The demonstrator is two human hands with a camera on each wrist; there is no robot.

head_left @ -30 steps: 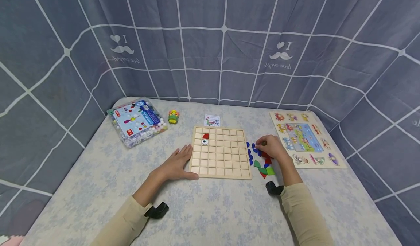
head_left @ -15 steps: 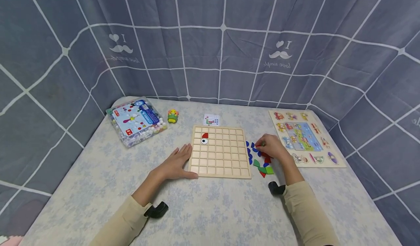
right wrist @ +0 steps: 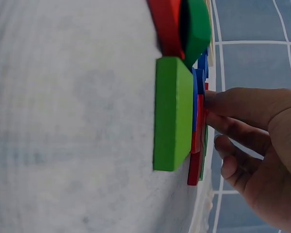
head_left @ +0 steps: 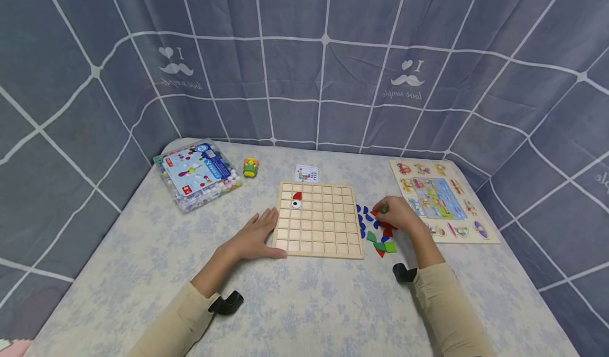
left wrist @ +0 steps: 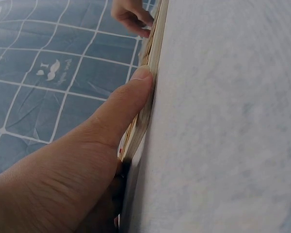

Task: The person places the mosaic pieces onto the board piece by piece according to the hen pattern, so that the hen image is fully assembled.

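Observation:
A square wooden grid board [head_left: 316,254] lies in the middle of the table. On it are a red quarter-round piece [head_left: 297,195] and a white round piece with an eye [head_left: 296,204]. My left hand [head_left: 254,239] rests flat at the board's left side, its thumb along the near edge, as the left wrist view also shows. Right of the board, my right hand [head_left: 398,214] is among the loose pieces, thumb and forefinger pinching at a small red piece [head_left: 374,213]. A green piece [head_left: 384,209] shows through the gap by the fingers. A light green square [right wrist: 172,116] lies nearer the wrist.
Several blue half-round pieces [head_left: 361,226] lie along the board's right edge. A pattern card [head_left: 306,173] sits behind the board. A clear box of beads [head_left: 197,176] and a small toy figure [head_left: 250,167] stand at the back left, a picture puzzle board [head_left: 485,237] at the right.
My right hand has shifted slightly right and toward me, and the red piece at its fingertips has moved right, away from the blue pieces. My left hand has stayed in place.

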